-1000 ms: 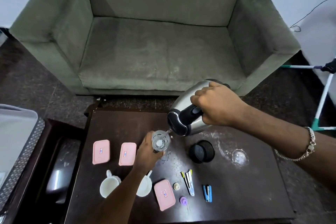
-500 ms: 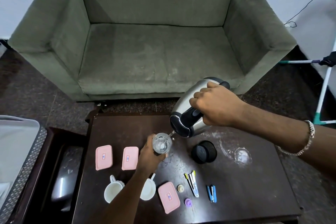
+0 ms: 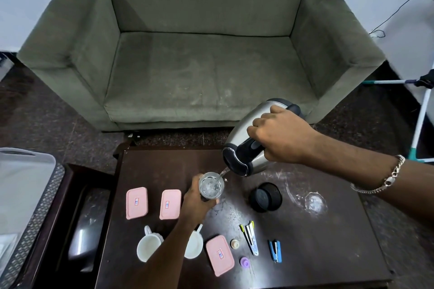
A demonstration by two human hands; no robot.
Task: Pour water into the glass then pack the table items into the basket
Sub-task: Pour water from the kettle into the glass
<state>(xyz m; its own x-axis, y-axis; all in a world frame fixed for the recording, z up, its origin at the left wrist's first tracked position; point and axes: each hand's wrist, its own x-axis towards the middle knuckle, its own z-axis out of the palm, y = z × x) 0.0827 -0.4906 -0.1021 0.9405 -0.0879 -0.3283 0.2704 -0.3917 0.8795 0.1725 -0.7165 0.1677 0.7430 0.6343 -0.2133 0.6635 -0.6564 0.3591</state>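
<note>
Glass — clear, thin-walled, fragile; I judge it slippery once wet. Held off the counter in my left hand, fingers wrapped round its lower wall, mouth up, just under the spout. Best hold: low on the side, rim left free.

Kettle — steel body, black handle and lid; likely heavy and shifting with water inside. My right hand is closed round the handle, body tipped spout-down, a thin stream of water running into the glass. Take it by the handle only.

To pack later: three pink lidded boxes — light, rigid; two white mugs, handles up; two staplers, small and hard; black round base.

Basket — far left, cut off by the frame edge, inside not readable.

Hard to make out: water level in the glass; second mug partly under my left forearm; two small caps near the staplers, unidentified; a wet ring right of the base.
</note>
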